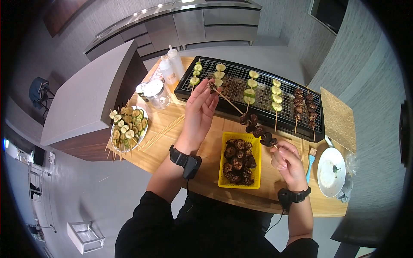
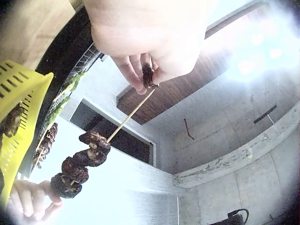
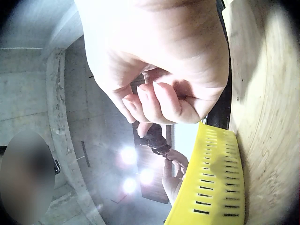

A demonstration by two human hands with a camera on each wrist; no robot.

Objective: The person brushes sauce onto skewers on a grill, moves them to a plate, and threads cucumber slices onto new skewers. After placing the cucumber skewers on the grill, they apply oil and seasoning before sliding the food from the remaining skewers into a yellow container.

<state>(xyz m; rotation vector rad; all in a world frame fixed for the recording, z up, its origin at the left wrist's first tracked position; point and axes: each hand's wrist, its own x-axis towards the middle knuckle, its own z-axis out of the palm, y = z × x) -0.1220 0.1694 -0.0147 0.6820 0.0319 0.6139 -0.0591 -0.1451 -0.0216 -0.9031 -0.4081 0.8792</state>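
Note:
My left hand [image 1: 201, 105] pinches a dark brown mushroom piece [image 2: 148, 76] at the upper tip of a wooden skewer [image 1: 230, 103]. A bare length of stick shows below that piece, and several more mushroom pieces [image 2: 75, 168] are threaded close together farther down. At the lower end, my right hand [image 1: 289, 162] grips the skewer, its fingers curled in the right wrist view. Between and below the hands stands a yellow plastic basket [image 1: 222, 172] with several loose mushroom pieces [image 1: 236, 163]. The held skewer slants above the basket's far side.
A black grill [image 1: 211, 104] carries zucchini skewers [image 1: 276, 95] and dark skewers [image 1: 298, 105]. On the left are a plate of skewers [image 1: 129, 124], a glass jar [image 1: 160, 101] and squeeze bottles [image 1: 168, 71]. Bare sticks [image 1: 165, 131], a blue brush [image 1: 310, 165] and a white pan [image 1: 331, 180] lie around.

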